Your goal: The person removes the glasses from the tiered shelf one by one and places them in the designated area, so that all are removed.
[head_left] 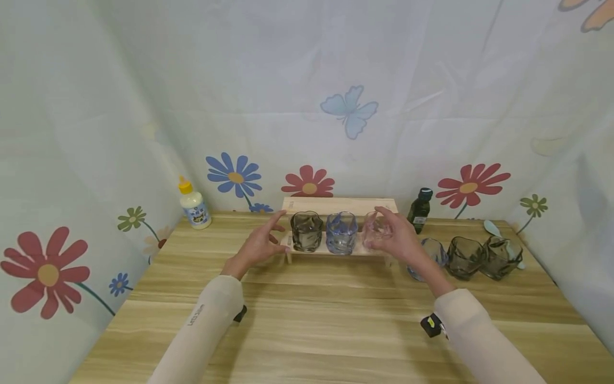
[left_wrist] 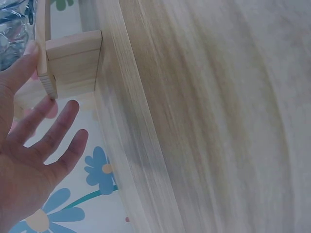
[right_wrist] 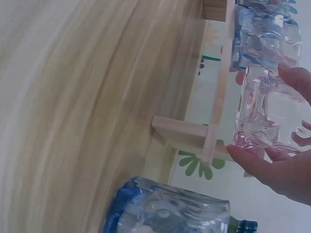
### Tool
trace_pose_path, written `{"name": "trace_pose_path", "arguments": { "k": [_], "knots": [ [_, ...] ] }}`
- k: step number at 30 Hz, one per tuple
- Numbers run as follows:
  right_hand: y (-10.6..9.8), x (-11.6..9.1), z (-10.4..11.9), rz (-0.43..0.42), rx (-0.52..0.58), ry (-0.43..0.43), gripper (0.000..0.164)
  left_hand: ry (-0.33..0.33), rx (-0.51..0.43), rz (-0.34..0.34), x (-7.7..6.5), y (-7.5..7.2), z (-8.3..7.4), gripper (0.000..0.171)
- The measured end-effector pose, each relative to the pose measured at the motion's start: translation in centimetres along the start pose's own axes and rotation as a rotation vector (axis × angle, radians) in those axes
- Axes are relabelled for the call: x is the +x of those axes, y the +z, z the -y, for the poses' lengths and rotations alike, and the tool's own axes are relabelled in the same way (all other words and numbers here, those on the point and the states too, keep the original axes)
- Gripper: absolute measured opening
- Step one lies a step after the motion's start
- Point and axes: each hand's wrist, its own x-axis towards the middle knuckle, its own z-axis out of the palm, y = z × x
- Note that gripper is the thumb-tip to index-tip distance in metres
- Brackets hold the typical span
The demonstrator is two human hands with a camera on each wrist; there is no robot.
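Your right hand (head_left: 402, 237) grips the pink glass (right_wrist: 266, 109) at the right end of the wooden shelf (head_left: 338, 205) on the desk (head_left: 326, 325), beside a blue glass (head_left: 341, 234). Your left hand (head_left: 258, 244), fingers spread apart, is at the shelf's left end, near a smoky grey glass (head_left: 307, 233).

Apparently "Lets Slim" on the left sleeve (head_left: 203, 325)

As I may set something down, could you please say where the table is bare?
Bare: the table between the sleeves, and between the pale bottle and left hand. Crowded: the shelf, with three glasses; the right, with three more glasses, spoon and dark bottle.
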Motion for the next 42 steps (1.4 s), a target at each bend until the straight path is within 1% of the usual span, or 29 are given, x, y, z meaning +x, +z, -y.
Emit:
{"name": "trace_pose_path", "arguments": {
  "k": [5,9,12,16,21,26,32,38,42],
  "knots": [
    [-1.2,-0.7,0.4,0.005,0.002,0.025,0.086,0.012,0.004,-0.007,-0.1,0.0,0.3,0.1],
    [-2.4,-2.0,0.5,0.035,0.004,0.079,0.089,0.013,0.009,-0.008,0.0,0.1,0.4,0.101],
    [-3.4,-3.1,0.7,0.045,-0.014,0.092,0.089,0.012,0.004,-0.008,0.0,0.1,0.3,0.1],
    [-4.6,-5.0,0.9,0.019,-0.063,0.068,0.086,0.015,-0.003,-0.002,0.0,0.0,0.2,0.1],
    [-5.5,-7.4,0.7,-0.004,-0.081,0.091,0.085,0.016,0.003,-0.005,0.2,-0.1,0.3,0.1],
    [-5.9,-9.4,-0.2,-0.019,-0.088,0.075,0.084,0.018,0.007,-0.004,0.4,-0.2,0.3,0.101],
    [-6.0,-11.4,-1.5,0.023,-0.095,0.094,0.087,0.008,0.011,-0.002,0.3,-0.2,0.3,0.101],
    [-5.4,-12.7,-2.8,0.057,-0.116,0.132,0.092,-0.004,0.013,0.001,0.3,0.0,0.3,0.101],
    [-5.0,-13.0,-3.6,0.066,-0.085,0.128,0.09,0.002,0.012,0.0,0.2,0.1,0.3,0.101]
  ]
}}
